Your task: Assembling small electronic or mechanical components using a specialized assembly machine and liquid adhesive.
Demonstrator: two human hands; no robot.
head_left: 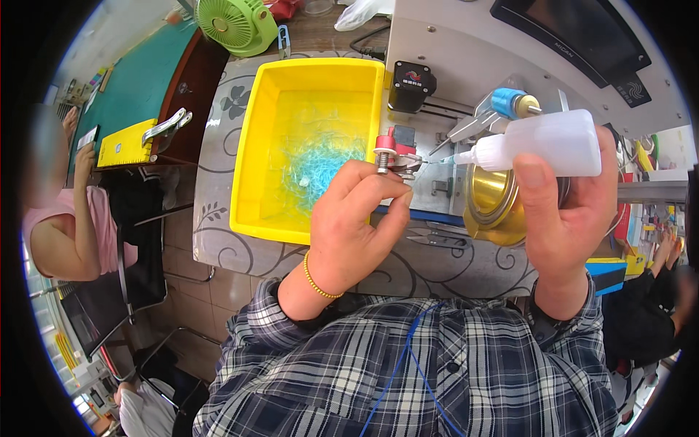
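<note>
My right hand grips a white translucent squeeze bottle, tilted nearly flat. Its thin needle tip points left at a small metal mechanism with a red part and a spring. My left hand is closed just below that mechanism, thumb and fingertips pressed together; whatever they pinch is hidden or too small to name. Left of this hand stands a yellow plastic bin holding a loose tangle of pale blue strands. A round gold-coloured metal part sits under the bottle, partly covered by my right hand.
Behind the mechanism rises a white machine housing with a black motor and a blue cylinder. Small snips lie at the near edge. A green fan stands far left. Other people sit at both sides.
</note>
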